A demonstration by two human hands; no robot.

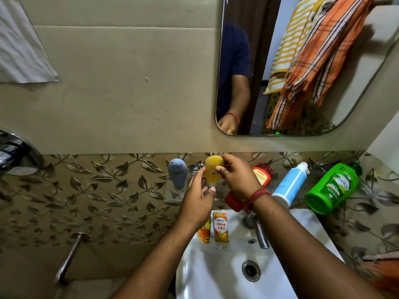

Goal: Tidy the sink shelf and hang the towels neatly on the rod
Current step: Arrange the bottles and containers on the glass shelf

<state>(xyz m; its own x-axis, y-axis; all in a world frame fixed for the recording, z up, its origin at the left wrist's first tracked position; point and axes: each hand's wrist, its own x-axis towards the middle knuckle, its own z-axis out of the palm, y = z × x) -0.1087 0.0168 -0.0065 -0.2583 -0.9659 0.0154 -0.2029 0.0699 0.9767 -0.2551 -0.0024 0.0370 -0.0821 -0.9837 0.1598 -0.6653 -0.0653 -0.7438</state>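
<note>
A: Left of your hands first. What's on the glass shelf [172, 198]?

B: A grey bottle [177, 173] stands on its cap, just beside your left hand [197, 205]. It looks settled, so use it as the line to match.

A: And the hands themselves?

B: Your left hand reaches up from below. Thumb and fingertips sit around the lower end of the yellow bottle [213, 170], more steadying than clamping. Your right hand [234, 179] pinches the same bottle at its side from the right, thumb on the label. Both hands are on that one bottle, neither is free.

A: Where is the bottle relative to the shelf?

B: Between your hands, upright, rounded end up, over the shelf. I cannot tell whether its base touches the glass.

A: How do you seat it well?

B: Lower it straight down, next to the grey one but not knocking it. Glass is slick and the base is narrow. Ease off your right pinch first and keep the left thumb low until the bottle stands alone.

A: Further right?

B: Just past your right wrist lies a red bottle [262, 173]. Beyond it a white bottle [290, 184] and a green bottle [333, 187] lie tipped over. Don't sweep them with your forearm. Below your hands, orange sachets [220, 226] rest on the sink [216, 272] rim. The towels [319, 55] show only in the mirror [280, 117], bunched together.
</note>
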